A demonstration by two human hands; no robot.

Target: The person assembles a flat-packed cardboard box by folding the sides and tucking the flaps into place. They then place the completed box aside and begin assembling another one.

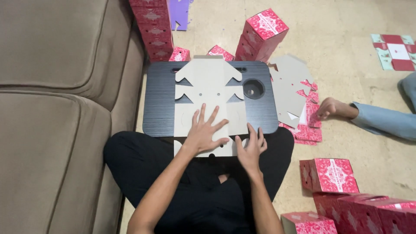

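Note:
A flat, unfolded cardboard box blank, pale grey side up, lies across a dark lap tray that rests on my crossed legs. My left hand presses flat on the near part of the blank, fingers spread. My right hand rests on the blank's near right edge, fingers extended, with nothing gripped in it.
A brown sofa fills the left. Stacks of folded red patterned boxes stand beyond the tray, with more red boxes at my right. A pile of flat blanks lies right of the tray, and another person's hand rests beside it.

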